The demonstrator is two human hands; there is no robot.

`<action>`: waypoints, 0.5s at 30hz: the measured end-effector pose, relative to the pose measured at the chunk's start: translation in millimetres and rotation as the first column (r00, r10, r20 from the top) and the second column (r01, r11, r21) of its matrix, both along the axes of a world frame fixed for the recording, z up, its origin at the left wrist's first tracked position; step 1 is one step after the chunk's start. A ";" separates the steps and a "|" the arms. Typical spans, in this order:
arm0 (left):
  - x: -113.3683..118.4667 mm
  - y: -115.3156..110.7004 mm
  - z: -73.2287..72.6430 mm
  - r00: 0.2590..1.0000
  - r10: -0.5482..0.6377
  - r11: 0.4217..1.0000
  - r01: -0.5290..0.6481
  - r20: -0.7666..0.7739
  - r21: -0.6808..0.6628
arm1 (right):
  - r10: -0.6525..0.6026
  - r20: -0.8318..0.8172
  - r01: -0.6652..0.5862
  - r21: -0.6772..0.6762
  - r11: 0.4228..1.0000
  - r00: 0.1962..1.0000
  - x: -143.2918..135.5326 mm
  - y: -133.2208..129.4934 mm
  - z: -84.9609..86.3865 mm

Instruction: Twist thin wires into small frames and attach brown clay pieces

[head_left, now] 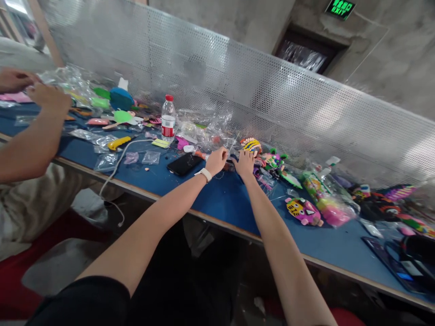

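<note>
My left hand (217,161), with a white band (204,174) at its wrist, is over the blue table beside a pile of transparent wrappers (207,131). Its fingers are curled together, and what they pinch is too small to make out. Close by on the right, my right hand (245,164) reaches over the clutter with its thumb apart from its fingers. Just beyond its fingertips lies a yellow, black and white striped piece (251,145), with colourful craft pieces (273,159) to its right. A black phone (184,163) lies left of my left hand.
A bottle with a red cap (168,118) stands at the back left, near a yellow-handled tool (118,143) and a white cable (117,170). A pink-and-yellow animal face (303,211) lies to the right. Another person's hand (49,96) works at far left. A perforated metal panel (190,59) borders the table.
</note>
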State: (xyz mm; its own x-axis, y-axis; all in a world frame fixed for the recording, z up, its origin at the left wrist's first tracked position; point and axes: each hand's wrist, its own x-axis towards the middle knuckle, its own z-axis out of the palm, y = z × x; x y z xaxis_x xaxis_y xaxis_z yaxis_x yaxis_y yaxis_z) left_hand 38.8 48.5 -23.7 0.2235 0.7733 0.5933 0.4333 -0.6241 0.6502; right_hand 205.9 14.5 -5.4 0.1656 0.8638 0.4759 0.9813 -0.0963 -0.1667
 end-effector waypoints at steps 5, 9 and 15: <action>4.1 3.7 -3.6 0.999 -0.021 0.999 0.022 -0.027 0.040 | 0.272 -0.337 -0.246 0.120 0.962 0.901 7.4 -2.9 6.2; 6.5 2.1 -3.2 0.985 -0.169 0.982 0.172 -0.039 0.075 | 0.405 -0.649 -0.374 0.195 0.907 0.644 10.2 -17.5 1.5; 7.6 -9.0 0.0 0.946 -0.318 0.948 0.319 0.065 0.001 | 0.399 -0.718 -0.317 0.256 0.913 0.570 11.1 -30.9 -8.7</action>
State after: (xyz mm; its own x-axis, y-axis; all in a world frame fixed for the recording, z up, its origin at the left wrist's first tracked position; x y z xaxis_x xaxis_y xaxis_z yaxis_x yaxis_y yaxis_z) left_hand 46.4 39.5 -23.7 0.4215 0.6736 0.6071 0.1709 -0.7165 0.6764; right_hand 217.0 -16.4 -14.1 0.1811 0.8939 0.4100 0.4632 0.2902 -0.8374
